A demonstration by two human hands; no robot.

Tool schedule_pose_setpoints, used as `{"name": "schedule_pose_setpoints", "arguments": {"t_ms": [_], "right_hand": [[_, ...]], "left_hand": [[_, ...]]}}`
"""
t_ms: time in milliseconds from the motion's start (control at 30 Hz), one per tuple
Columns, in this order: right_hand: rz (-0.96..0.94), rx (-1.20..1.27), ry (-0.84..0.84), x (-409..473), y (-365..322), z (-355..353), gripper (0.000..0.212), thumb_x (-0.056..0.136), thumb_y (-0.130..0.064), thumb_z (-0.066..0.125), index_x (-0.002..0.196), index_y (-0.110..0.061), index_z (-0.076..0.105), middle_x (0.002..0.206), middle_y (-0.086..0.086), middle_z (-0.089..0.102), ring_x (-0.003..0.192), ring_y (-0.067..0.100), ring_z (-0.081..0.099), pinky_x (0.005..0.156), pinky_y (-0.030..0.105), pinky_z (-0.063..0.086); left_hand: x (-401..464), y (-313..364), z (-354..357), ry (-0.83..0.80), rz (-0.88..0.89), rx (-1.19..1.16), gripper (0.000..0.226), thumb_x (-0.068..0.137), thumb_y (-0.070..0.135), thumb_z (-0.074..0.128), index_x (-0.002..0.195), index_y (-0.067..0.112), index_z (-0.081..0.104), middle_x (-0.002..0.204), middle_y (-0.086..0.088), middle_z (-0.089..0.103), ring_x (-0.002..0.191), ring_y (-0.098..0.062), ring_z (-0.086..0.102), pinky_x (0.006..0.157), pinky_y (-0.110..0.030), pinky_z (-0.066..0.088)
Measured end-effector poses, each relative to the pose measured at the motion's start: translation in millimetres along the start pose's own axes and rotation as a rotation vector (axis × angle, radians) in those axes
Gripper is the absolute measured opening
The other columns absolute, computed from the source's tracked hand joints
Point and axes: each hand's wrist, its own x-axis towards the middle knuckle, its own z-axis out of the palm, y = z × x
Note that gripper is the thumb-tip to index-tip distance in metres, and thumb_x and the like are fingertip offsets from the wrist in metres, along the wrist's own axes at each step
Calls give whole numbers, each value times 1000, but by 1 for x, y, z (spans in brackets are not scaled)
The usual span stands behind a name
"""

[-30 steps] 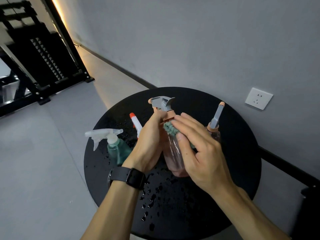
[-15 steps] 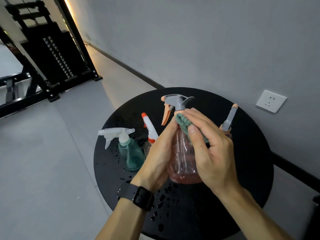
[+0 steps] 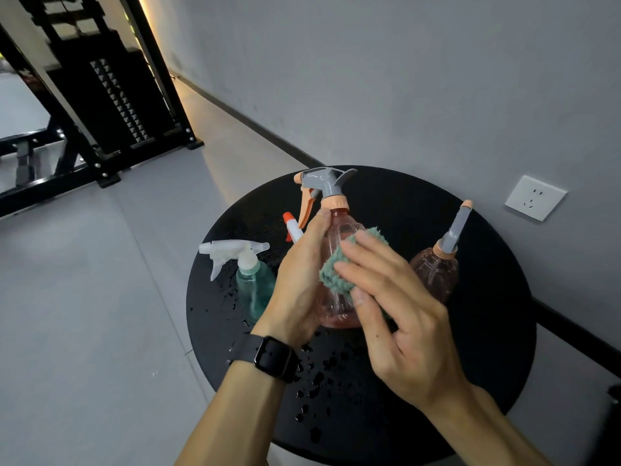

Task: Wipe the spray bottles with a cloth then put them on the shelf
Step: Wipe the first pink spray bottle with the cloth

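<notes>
From the head camera, you are looking down on a round black table (image 3: 470,331) standing against a grey wall. Your left hand (image 3: 299,277) is gripping a pink spray bottle (image 3: 339,230) near the table's centre, fingers curled round its left side, with the fingertips reaching up near the neck. The bottle is standing upright, its grey trigger head with the peach lever pointing toward 9 o'clock. Your right hand (image 3: 396,317) is pressing a green cloth (image 3: 336,270) against the bottle's front, fingers straight and lying together over the cloth. A black smartwatch (image 3: 274,356) is sitting on your left wrist.

A teal spray bottle (image 3: 252,287) with a white trigger head is standing at 9 o'clock of the held one. A white nozzle with an orange tip (image 3: 291,227) is showing at 10 o'clock, its bottle hidden behind your left hand. A second pink spray bottle (image 3: 435,270) is standing at 3 o'clock. Water droplets (image 3: 316,375) are lying on the tabletop toward 6 o'clock. A white wall socket (image 3: 535,197) is sitting at 2 o'clock, and a black metal rack (image 3: 111,102) is standing far off at 10 o'clock
</notes>
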Motion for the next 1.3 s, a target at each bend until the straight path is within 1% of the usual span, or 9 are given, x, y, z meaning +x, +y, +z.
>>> {"name": "schedule_pose_setpoints", "arguments": {"t_ms": [200, 267, 367, 500, 633, 800, 967, 1100, 1300], "right_hand": [[-84, -27, -10, -13, -2, 4, 29, 91, -1, 51, 116, 3, 66, 131, 12, 59, 133, 24, 48, 107, 45, 43], [-87, -29, -12, -11, -1, 4, 29, 92, -1, 51, 116, 4, 66, 131, 12, 59, 134, 24, 47, 107, 44, 42], [-67, -30, -8, -7, -1, 3, 29, 94, -2, 49, 117, 4, 66, 132, 12, 58, 135, 23, 46, 108, 43, 42], [-18, -15, -13, 5, 2, 2, 31, 94, -2, 49, 120, 4, 65, 135, 12, 57, 137, 22, 44, 110, 42, 40], [57, 2, 1, 18, 7, -1, 31, 96, -3, 47, 122, 2, 64, 135, 10, 57, 138, 19, 43, 112, 32, 37], [87, 50, -3, 20, 6, -1, 30, 97, 0, 49, 124, 1, 62, 137, 9, 56, 139, 17, 41, 113, 34, 37], [37, 42, 6, 10, -1, 0, 33, 96, -3, 48, 126, 3, 60, 139, 12, 54, 140, 20, 39, 114, 35, 35], [-3, 58, 26, 5, -6, -1, 32, 95, -2, 50, 124, 4, 60, 138, 13, 53, 140, 24, 40, 114, 37, 35], [-30, 27, 44, 3, -7, -1, 31, 95, -3, 50, 124, 3, 59, 137, 14, 53, 139, 26, 40, 113, 40, 36]], "left_hand": [[6, 2, -3, 36, 8, -58, 43, 96, 50, 57, 89, 12, 75, 84, -8, 71, 70, -19, 68, 75, -33, 52], [8, 0, -4, 37, 12, -39, 43, 96, 50, 59, 85, 14, 78, 86, -8, 72, 74, -19, 68, 80, -34, 52], [5, -2, -5, -1, -17, 54, 52, 82, 59, 68, 100, 10, 74, 98, -12, 68, 94, -27, 64, 95, -43, 49], [-3, -7, -4, -120, -21, 108, 39, 88, 49, 62, 102, 13, 68, 88, -7, 66, 82, -18, 65, 77, -29, 54], [-5, -14, -4, -121, -34, 60, 29, 87, 39, 64, 96, 14, 75, 91, -10, 71, 88, -23, 70, 81, -35, 56], [1, -15, -6, -6, -34, 34, 54, 90, 54, 65, 123, 12, 70, 107, -14, 72, 100, -28, 71, 85, -40, 52], [11, -12, -15, 34, -30, 1, 60, 89, 67, 56, 113, 15, 75, 102, -9, 74, 90, -24, 72, 76, -38, 53], [11, -6, -13, -56, -12, -145, 60, 100, 61, 40, 105, 9, 71, 95, -11, 74, 83, -22, 73, 70, -33, 58], [17, -11, -15, 1, -4, -144, 63, 99, 60, 40, 113, 5, 68, 101, -16, 70, 89, -25, 69, 82, -38, 56]]}}
